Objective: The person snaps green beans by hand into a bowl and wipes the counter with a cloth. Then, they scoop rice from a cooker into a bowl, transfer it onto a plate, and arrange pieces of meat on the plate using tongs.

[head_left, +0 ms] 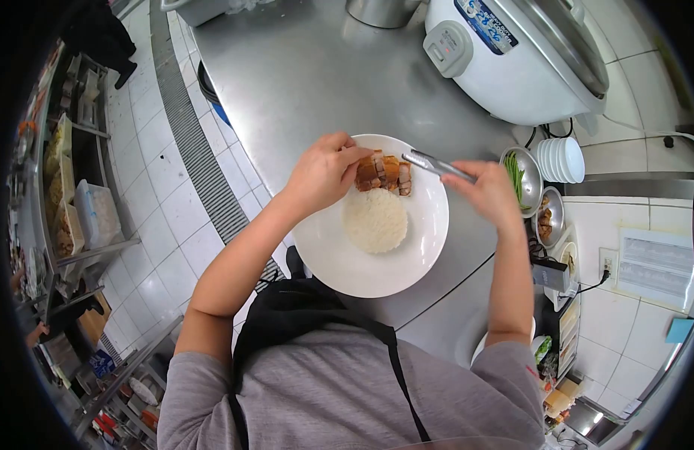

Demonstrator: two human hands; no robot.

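Observation:
A white round plate [339, 266] lies on the steel counter in front of me, with a round mound of white rice [375, 220] at its middle. Right behind the rice sits a row of sliced roast pork [392, 174] with browned skin. My left hand [330, 171] reaches over the plate's left rim, its fingers closed in a pinch at the left end of the pork. Metal tongs [435, 163] are gripped in my right hand [485, 193]. Their tips point left, just above the right end of the pork slices.
A large white rice cooker [504, 67] stands at the back right. Along the right side are a bowl of green beans [525, 169], stacked white bowls [560, 160] and a bowl of browned pieces [549, 217]. A metal pot [383, 10] is at the back.

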